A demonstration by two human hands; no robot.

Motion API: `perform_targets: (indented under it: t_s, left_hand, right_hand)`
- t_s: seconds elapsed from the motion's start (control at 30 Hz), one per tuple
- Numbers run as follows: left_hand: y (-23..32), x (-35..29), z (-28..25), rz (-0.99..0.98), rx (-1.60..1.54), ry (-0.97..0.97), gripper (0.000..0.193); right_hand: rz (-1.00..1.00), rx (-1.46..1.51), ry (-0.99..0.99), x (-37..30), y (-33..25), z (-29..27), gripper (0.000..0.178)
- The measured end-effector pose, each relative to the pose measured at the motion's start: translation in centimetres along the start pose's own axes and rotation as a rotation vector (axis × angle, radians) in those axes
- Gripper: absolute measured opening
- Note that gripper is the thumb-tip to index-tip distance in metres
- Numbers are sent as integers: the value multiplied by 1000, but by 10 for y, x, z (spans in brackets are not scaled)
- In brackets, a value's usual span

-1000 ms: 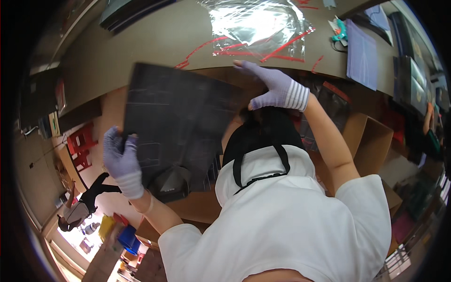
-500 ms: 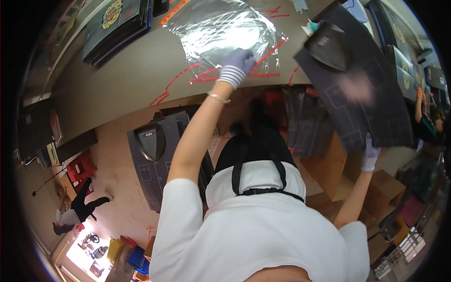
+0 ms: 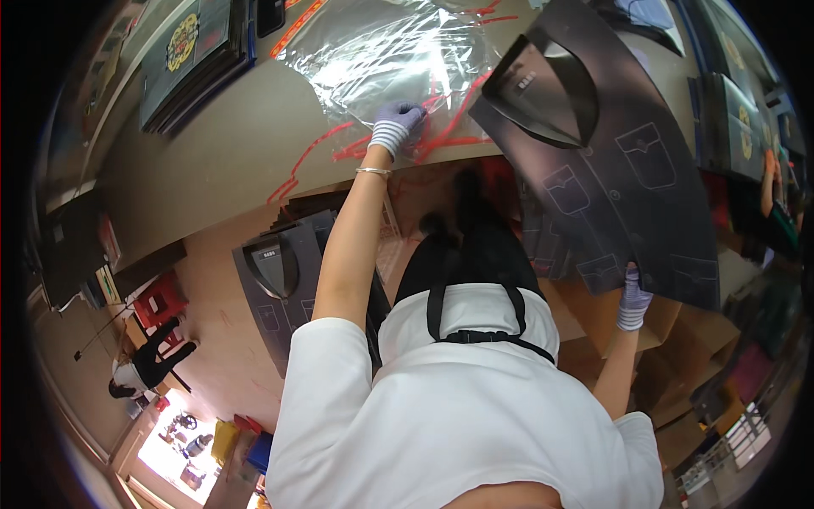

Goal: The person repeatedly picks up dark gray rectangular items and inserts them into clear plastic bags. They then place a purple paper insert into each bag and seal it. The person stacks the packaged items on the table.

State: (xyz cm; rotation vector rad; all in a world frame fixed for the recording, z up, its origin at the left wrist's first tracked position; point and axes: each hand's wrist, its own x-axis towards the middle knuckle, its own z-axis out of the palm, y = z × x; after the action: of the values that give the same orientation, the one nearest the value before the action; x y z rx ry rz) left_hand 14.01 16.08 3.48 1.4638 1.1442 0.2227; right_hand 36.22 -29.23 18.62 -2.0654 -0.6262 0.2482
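Head view: the clear, glossy plastic film bag with red strips lies on the grey-brown worktop. The dark grey, jacket-shaped flat panel with outlined pockets and a black collar is held tilted to the right of the bag, collar end nearest it. The purple-gloved right hand, right of the bag and nearer the body, pinches the panel's lower edge, thumb on the outlined face. The purple-gloved left hand is at the bag's near edge, fingers curled together; whether they pinch film cannot be told. Expect the panel to be light, fairly stiff and smooth; grip opposite edges, keeping pressure off the collar, which may crease. Expect the film to be limp and slippery; grip its edge.
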Motion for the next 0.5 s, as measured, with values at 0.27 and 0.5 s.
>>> perform_targets:
  t_s: [0.27,0.5]
  left_hand:
    - [-5,2,-9,95,-3,192,23]
    - [69,-51,-89,422,-271,616,16]
  right_hand:
    - [33,-274,-293,-7,-32,80,33]
    - [-28,-86,-212,-8,2,79,32]
